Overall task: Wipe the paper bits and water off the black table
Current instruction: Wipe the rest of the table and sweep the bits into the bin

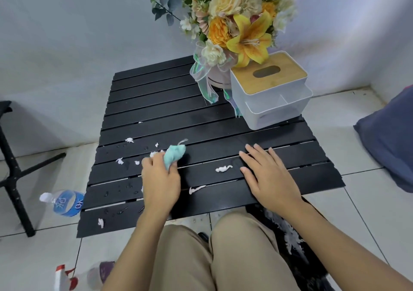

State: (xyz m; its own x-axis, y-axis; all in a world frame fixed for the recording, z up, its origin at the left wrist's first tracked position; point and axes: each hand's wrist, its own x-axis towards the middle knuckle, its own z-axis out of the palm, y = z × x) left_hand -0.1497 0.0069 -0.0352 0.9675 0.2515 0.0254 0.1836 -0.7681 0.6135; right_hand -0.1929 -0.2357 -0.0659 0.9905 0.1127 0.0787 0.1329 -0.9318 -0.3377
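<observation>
The black slatted table [156, 103] lies low in front of me. My left hand [159, 179] is closed around a bunched light-green cloth [175, 154], pressed on the table near its middle left. White wet paper bits [223, 169] lie scattered: several to the left of the cloth, one twisted strip between my hands, another strip [196, 189] near the front, one bit [101, 223] at the front left corner. Water drops [120, 190] bead on the left front slats. My right hand [266, 174] rests flat on the table's right side, fingers spread, holding nothing.
A flower bouquet [234, 22] and a white tissue box with a wooden lid [270, 89] stand at the table's back right. On the floor: a water bottle [64, 201] at left, a spray bottle [67, 277] at lower left, a blue cushion [388, 143] at right, a black stand [13, 167].
</observation>
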